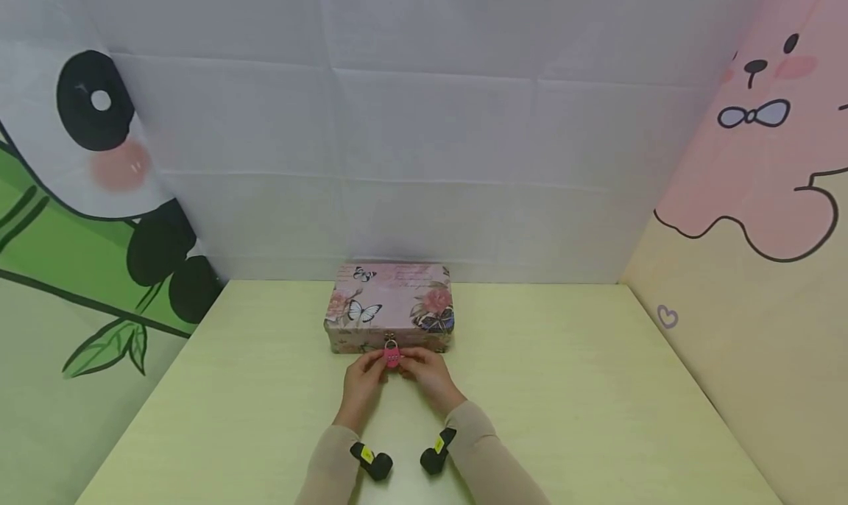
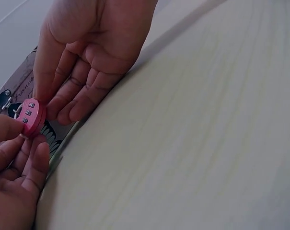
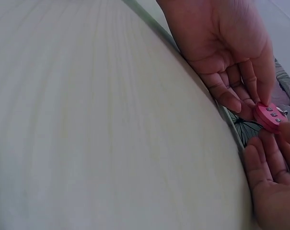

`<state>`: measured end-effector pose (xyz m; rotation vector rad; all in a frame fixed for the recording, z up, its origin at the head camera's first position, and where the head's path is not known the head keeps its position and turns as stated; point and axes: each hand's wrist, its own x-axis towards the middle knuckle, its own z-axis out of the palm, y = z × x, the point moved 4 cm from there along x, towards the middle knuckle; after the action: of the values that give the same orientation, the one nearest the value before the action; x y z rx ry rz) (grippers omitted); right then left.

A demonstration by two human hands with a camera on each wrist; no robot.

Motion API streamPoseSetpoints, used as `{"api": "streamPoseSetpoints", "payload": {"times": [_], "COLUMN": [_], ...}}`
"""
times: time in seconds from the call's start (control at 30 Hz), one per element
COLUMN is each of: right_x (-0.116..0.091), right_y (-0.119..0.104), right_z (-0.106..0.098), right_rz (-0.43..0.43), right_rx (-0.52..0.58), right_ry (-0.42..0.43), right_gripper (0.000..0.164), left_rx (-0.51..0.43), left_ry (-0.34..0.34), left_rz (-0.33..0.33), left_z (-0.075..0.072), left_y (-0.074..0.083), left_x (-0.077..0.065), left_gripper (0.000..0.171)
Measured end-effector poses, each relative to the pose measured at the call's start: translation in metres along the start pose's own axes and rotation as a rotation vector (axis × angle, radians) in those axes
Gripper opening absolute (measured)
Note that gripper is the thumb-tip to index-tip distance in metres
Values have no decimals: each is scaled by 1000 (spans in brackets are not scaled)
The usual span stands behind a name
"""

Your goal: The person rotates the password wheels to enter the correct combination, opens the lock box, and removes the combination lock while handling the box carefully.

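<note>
A pink combination padlock (image 1: 392, 357) with three number dials hangs by its metal shackle at the front clasp of a flowered box (image 1: 391, 299). My left hand (image 1: 361, 385) pinches one side of the padlock between thumb and fingers. From the other side, my right hand (image 1: 430, 378) grips it the same way. Both wrist views show the padlock (image 2: 31, 116) held from its two sides, its dials facing outward. The latch (image 2: 4, 99) of the box shows just beyond the shackle. The box lid, printed with butterflies and roses, is closed.
The box stands on a pale yellow table (image 1: 563, 387), near its back edge. Behind it hangs a white cloth backdrop (image 1: 437, 137). Cartoon-printed panels flank the table left and right. Black wrist cameras with yellow labels are strapped over both sleeves.
</note>
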<state>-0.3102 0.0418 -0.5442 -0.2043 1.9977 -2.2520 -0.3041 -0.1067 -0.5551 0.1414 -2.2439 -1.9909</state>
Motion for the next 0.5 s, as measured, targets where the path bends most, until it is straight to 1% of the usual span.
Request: {"api": "streamPoseSetpoints", "payload": {"times": [0.1,0.27,0.33,0.5], "right_x": [-3,-2,0,-1], "right_y": [-6,-3,2,-3], "right_z": [2,3,2,2], "right_rz": [-3,5,12,13], "right_rx": [11,23,36,22], "right_ry": [11,29,34,27], "right_gripper": [27,26,26,25], "left_rx": [-15,-39,-45,-74], "left_ry": [-10,-27,-28,-13], "left_rz": [-12,-28,-32,-55], "left_z": [0,0,0,2], "left_y": [-2,-2,-1,1], "left_x": [1,0,0,1], "left_gripper": [27,29,30,31]}}
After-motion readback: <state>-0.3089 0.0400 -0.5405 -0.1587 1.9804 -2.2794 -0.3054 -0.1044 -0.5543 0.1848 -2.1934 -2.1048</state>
